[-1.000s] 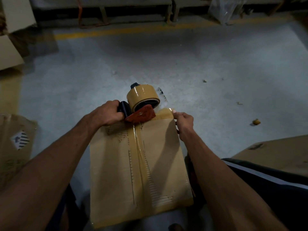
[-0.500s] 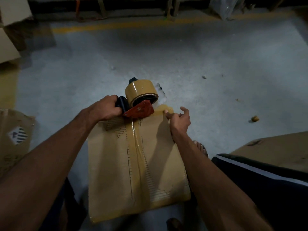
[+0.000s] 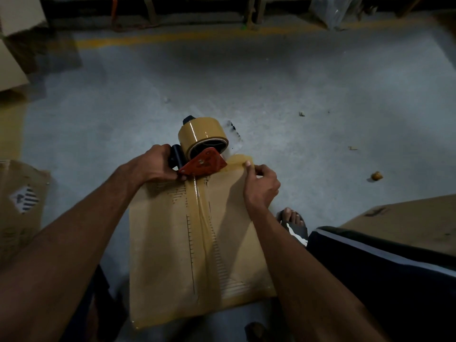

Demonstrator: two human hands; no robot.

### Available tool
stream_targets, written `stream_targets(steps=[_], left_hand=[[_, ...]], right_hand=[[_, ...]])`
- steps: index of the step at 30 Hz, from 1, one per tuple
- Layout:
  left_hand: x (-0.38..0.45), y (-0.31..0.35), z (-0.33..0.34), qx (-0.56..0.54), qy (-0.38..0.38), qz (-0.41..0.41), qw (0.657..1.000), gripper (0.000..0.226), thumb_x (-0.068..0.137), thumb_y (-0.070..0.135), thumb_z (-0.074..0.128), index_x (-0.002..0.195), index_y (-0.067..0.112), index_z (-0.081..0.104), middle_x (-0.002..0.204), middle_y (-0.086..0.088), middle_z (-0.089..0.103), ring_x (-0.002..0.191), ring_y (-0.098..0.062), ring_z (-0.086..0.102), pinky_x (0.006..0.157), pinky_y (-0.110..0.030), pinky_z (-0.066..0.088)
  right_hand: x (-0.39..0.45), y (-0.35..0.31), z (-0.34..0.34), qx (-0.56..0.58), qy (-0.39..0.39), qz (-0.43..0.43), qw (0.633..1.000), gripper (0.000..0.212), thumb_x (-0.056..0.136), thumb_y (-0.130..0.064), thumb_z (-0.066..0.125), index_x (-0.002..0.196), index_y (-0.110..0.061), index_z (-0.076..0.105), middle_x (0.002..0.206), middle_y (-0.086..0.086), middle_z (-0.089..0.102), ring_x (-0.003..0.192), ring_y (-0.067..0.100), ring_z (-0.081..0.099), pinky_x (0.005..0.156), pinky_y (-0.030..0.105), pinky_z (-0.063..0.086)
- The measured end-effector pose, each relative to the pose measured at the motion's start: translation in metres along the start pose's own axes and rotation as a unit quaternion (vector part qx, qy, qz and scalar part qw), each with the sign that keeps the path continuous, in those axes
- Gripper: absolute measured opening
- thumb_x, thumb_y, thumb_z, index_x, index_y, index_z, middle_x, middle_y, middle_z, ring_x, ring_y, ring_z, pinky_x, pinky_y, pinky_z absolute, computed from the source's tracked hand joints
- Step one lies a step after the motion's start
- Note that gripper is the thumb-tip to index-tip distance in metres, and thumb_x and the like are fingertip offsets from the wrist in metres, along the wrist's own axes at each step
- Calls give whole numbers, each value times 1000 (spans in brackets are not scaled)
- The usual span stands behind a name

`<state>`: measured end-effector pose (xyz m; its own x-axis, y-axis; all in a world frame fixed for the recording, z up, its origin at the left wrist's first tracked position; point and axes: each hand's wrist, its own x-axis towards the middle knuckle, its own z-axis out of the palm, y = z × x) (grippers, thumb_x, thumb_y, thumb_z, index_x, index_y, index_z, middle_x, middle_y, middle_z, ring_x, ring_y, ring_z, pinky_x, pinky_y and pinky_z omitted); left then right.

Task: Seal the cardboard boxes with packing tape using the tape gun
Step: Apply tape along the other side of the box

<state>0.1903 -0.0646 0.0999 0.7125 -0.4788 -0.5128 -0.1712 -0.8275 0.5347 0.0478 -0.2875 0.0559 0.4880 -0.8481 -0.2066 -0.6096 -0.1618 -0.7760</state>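
— Since a moment ago our right hand (image 3: 261,187) has slid along the far edge of the cardboard box (image 3: 197,243) toward the tape gun (image 3: 202,149), and a sandalled foot (image 3: 292,218) has come into sight beside our right wrist.

— And our left hand (image 3: 156,164)?

— We still grip the gun's black handle with it, fingers curled round. The red plate sits on the box's far edge, just beside that hand, with the tan roll beyond it over the floor (image 3: 320,95).

— What does the right hand hold?

— We pinch the far corner of the box, thumb on top, fingers curled. The glossy tape strip (image 3: 201,230) runs between our two forearms down the middle seam.

— So the box lies under both hands?

— Yes, flat on the floor, reaching back toward us.
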Motion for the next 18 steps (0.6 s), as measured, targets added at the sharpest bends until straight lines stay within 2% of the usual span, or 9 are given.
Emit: stream_targets(steps=[3,6,11,13,15,18], left_hand=[[-1,2,2,-17,4,5,1000,59,69,31,93,108,14,52,88,10,56,76,-3,55,60,-15,40],[-2,2,2,-36,7,1,999,62,68,26,95,111,13,52,88,12,56,77,-1,55,62,-14,41],[-13,-6,1,-54,18,-16,998,68,66,27,95,118,9,55,101,0,63,92,-18,64,78,-28,50],[-24,-17,-1,-66,24,-33,997,71,66,29,95,121,8,56,105,-2,66,97,-19,66,82,-31,54],[-36,-28,-2,-82,43,-58,994,76,58,40,94,118,10,60,104,-3,70,97,-20,69,85,-37,59],[-59,-41,1,-107,84,-115,984,66,64,37,93,115,10,60,102,-4,69,91,-20,68,75,-32,55]], right_hand=[[-5,-3,1,-52,-2,-18,998,41,101,-46,60,112,-10,75,114,11,70,107,30,63,92,37,46],[-3,0,-4,-49,-23,-34,998,47,97,-49,65,118,-9,73,117,11,69,110,29,62,92,35,46],[-10,-8,2,-71,-51,-35,996,71,82,-63,76,130,-12,67,126,8,67,116,27,61,94,40,51],[-14,-18,13,-105,-72,-58,990,68,84,-63,73,128,-11,68,124,9,67,114,31,63,93,42,52],[-16,-32,27,-159,-103,-89,978,60,89,-61,68,121,-10,69,117,11,67,110,35,64,94,45,51],[-23,-56,52,-210,-145,-103,961,48,93,-55,65,116,-13,68,117,11,65,111,37,63,98,49,45]])
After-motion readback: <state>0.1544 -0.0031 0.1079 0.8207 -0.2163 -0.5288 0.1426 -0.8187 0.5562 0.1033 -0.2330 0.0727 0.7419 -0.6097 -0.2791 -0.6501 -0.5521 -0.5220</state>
